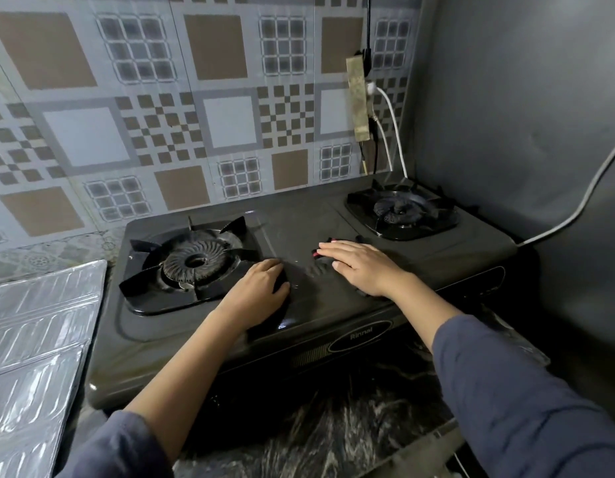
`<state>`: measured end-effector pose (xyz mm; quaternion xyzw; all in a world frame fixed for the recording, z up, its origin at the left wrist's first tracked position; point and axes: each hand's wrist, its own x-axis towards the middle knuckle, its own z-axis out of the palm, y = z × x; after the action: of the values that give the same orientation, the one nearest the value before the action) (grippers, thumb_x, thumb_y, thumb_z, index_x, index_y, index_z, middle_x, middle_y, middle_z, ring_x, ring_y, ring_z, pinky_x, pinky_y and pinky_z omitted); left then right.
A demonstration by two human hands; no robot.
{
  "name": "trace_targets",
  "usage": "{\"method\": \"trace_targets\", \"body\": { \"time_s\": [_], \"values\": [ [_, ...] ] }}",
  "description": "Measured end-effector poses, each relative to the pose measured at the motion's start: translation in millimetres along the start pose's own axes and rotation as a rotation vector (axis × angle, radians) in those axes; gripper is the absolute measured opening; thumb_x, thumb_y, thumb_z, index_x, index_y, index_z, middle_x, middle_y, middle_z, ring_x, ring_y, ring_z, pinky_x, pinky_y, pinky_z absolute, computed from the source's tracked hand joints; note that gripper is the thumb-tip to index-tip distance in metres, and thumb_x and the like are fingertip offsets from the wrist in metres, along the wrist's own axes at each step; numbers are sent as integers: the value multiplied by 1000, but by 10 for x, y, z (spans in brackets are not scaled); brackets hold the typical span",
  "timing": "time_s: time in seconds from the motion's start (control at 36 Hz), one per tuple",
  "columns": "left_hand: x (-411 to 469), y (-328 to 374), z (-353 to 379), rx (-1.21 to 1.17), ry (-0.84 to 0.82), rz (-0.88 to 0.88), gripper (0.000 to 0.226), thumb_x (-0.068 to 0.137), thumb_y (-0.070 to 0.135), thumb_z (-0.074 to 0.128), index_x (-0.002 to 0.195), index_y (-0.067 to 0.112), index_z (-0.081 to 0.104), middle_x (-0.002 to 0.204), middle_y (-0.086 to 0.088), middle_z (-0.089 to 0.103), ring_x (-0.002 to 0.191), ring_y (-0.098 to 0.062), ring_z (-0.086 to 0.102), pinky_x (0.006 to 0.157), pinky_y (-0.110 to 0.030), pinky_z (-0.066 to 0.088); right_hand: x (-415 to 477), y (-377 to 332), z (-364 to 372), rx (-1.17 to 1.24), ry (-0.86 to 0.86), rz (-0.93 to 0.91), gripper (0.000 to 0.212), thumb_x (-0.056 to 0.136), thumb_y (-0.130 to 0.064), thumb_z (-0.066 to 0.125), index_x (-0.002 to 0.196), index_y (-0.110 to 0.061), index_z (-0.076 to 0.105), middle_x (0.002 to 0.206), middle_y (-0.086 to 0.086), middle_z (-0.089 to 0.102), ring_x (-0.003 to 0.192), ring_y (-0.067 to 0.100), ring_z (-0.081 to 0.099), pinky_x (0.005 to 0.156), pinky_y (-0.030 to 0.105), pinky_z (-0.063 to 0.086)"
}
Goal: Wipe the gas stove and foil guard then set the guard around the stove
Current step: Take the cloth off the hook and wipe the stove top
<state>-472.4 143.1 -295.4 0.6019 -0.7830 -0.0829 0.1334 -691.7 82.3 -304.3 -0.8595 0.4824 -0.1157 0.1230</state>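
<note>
The black two-burner gas stove (333, 305) sits on a dark marbled counter. A dark cloth with red marks (318, 267) lies wrinkled on the stove top between the burners. My right hand (361, 267) lies flat, palm down, pressing on the cloth. Beside the left burner (192, 263), my left hand (257, 294) curls its fingers around a dark bunched end of the cloth. The silver foil guard (40, 339) lies folded flat on the counter to the left of the stove, apart from both hands.
The right burner (402, 208) stands at the back right, close to a grey side wall (523, 115). A power strip (359, 98) with white cables hangs on the patterned tile wall behind the stove. A grey cable (575, 212) runs along the side wall.
</note>
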Motion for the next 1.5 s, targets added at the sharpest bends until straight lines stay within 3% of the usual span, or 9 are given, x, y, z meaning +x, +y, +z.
{"method": "trace_targets", "body": {
  "time_s": [0.33, 0.64, 1.0, 1.39, 1.5],
  "values": [
    [176, 184, 88, -55, 4, -81, 50, 95, 29, 43, 139, 5, 36, 151, -7, 31, 139, -21, 30, 115, -26, 19, 297, 112, -38, -36, -2, -23, 43, 100, -28, 31, 142, -31, 33, 153, -15, 26, 142, 6, 17, 115, 31, 15],
    [324, 276, 98, -47, -20, -69, 51, 95, 28, 43, 139, 4, 36, 152, -7, 29, 140, -19, 27, 113, -23, 17, 267, 227, 29, -34, 171, 206, 43, 98, -29, 31, 141, -26, 35, 152, -9, 29, 141, 11, 22, 113, 34, 21],
    [373, 216, 133, -76, -18, -19, 52, 95, 30, 43, 140, 4, 35, 151, -9, 31, 140, -21, 27, 115, -27, 18, 34, 245, -6, -40, 193, 311, 44, 99, -32, 30, 143, -26, 33, 153, -11, 28, 142, 9, 21, 113, 31, 20],
    [584, 424, 207, -92, -114, 65, 53, 96, 31, 41, 142, 8, 31, 153, -6, 26, 142, -21, 23, 116, -31, 17, -540, 508, -86, -23, 374, 227, 35, 94, -27, 46, 127, -26, 57, 134, -12, 55, 131, 3, 41, 105, 24, 33],
    [688, 535, 239, -96, -160, 61, 55, 96, 34, 40, 144, 11, 28, 154, -3, 23, 141, -21, 24, 116, -33, 19, -691, 731, -116, -23, 449, 200, 32, 92, -25, 49, 121, -23, 62, 127, -9, 61, 126, 5, 48, 104, 28, 39]
  ]
}}
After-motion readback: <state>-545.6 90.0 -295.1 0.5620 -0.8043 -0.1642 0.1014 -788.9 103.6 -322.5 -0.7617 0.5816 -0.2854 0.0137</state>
